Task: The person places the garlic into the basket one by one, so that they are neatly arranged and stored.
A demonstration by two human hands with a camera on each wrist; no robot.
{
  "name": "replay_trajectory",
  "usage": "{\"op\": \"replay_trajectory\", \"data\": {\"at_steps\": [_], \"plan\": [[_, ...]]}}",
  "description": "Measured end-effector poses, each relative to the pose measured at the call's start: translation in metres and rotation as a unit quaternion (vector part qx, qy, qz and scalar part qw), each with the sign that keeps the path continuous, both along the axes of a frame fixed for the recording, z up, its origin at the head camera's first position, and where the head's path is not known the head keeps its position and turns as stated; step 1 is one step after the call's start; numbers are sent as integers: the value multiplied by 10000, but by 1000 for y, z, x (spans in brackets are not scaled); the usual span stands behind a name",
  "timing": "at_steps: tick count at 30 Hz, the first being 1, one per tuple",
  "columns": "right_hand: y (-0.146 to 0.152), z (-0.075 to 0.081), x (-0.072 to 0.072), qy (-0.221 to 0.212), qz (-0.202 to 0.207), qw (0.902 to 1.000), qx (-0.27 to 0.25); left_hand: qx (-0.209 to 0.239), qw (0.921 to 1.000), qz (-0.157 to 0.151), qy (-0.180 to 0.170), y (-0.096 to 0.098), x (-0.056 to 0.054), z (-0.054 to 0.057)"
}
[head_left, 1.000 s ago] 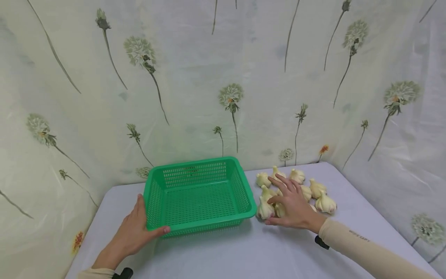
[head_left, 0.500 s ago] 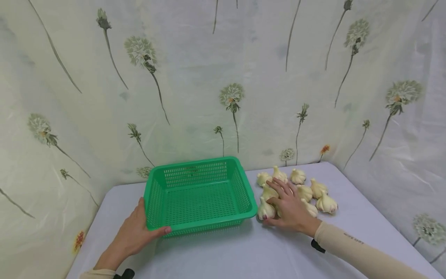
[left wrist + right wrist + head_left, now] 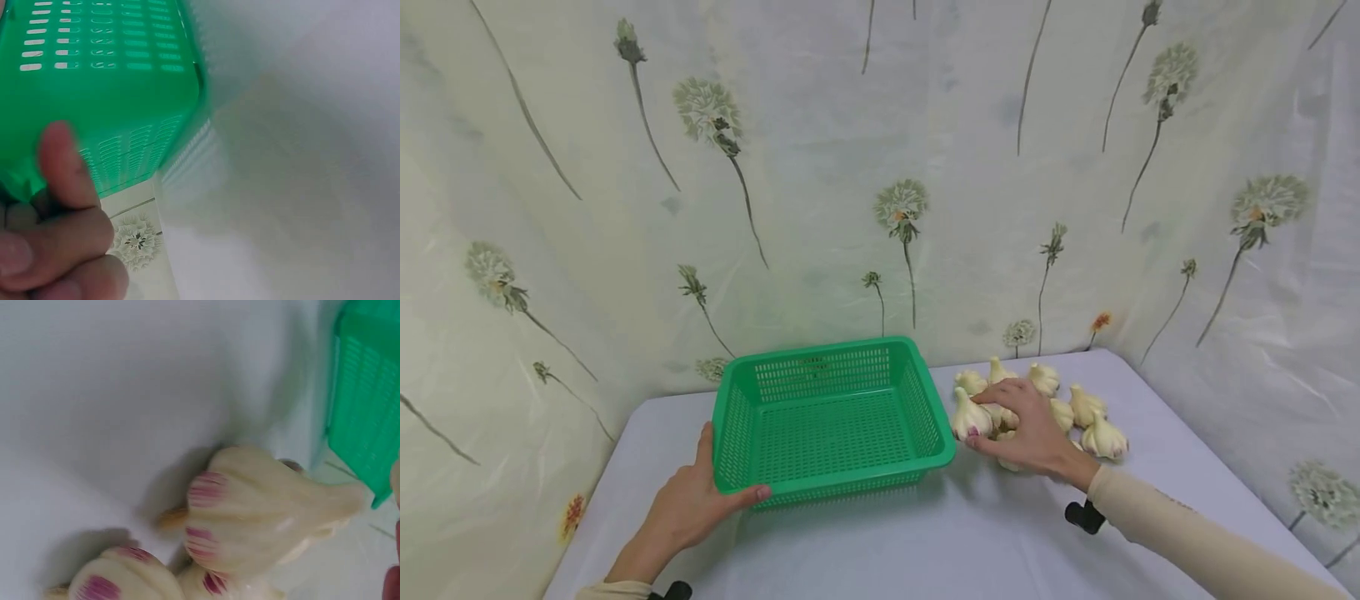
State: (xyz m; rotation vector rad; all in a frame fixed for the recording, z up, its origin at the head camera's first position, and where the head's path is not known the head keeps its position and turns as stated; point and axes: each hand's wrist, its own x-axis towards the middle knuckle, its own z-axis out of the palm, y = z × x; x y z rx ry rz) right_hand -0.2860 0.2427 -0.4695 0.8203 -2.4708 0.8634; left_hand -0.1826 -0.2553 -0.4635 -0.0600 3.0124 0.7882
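A green plastic basket (image 3: 835, 479) with slotted walls and nothing in it stands on the white-covered table. My left hand (image 3: 688, 504) grips its near left corner, the thumb over the front rim and the fingers along the left side. In the left wrist view the thumb lies against the green wall (image 3: 94, 100). Just right of the basket, my right hand (image 3: 1033, 429) pinches a garlic bulb (image 3: 972, 417) between thumb and fingers, its stem pointing up. Several more bulbs lie beneath and behind that hand; in the right wrist view, a purple-streaked garlic bulb (image 3: 256, 512) rests on the cloth.
Loose garlic bulbs (image 3: 1103, 437) are clustered on the right part of the table (image 3: 880, 550). Behind the table hangs a pale curtain (image 3: 820, 208) printed with dandelions. The basket's right wall is close to the held bulb.
My right hand has closed on the garlic bulb nearest the basket and raised it slightly from its earlier spot. The left hand and the basket have stayed in place.
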Motion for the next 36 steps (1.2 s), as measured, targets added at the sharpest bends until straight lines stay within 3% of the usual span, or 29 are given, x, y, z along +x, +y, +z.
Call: {"op": "replay_trajectory", "data": {"at_steps": [5, 14, 25, 36], "plan": [[2, 17, -5, -474, -283, 9985, -52, 50, 10000, 15, -2, -3, -1, -3], [-4, 51, -27, -642, -319, 9973, -139, 105, 9999, 92, -60, -2, -3, -5], [-63, 64, -53, -346, 354, 9977, -473, 104, 9999, 99, 43, -1, -3, -6], [-127, 83, -78, -809, 786, 9934, -194, 155, 9998, 132, -12, -4, -3, -5]]}}
